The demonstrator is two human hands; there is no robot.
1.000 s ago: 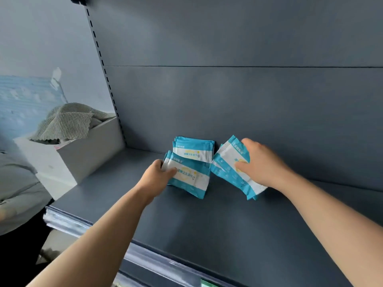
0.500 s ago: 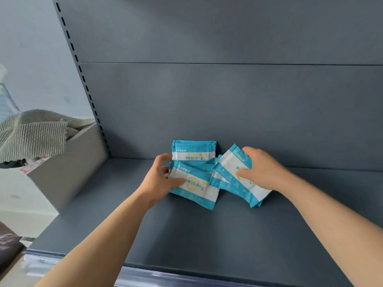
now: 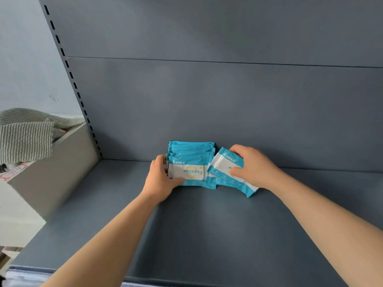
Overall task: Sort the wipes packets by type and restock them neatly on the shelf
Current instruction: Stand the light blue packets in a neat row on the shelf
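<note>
Head view: within the last second the front packet (image 3: pixel 190 170) has swung out of its skew. It now stands square against the stack (image 3: pixel 191 147) just beyond the left hand (image 3: pixel 159 179). That hand grips the packet's left edge, fingers curled behind and thumb pressed along the lower front. I judge this pile close to tidy, and every wrapper showing carries the same blue-and-white print.

The front packet's long axis runs left to right from the left hand's fingers, parallel to the back panel (image 3: pixel 207 110). Its printed face is turned toward the person, with the lettering upright.

The right hand (image 3: pixel 252 166) holds the tilted packet (image 3: pixel 226 175), fingers curled over its upper edge and thumb on its face. This one keeps its slant: its long axis drops from the corner left of the right hand, touching the front packet, to an end poking out below the wrist. It still needs squaring on the shelf (image 3: pixel 186 235).
</note>
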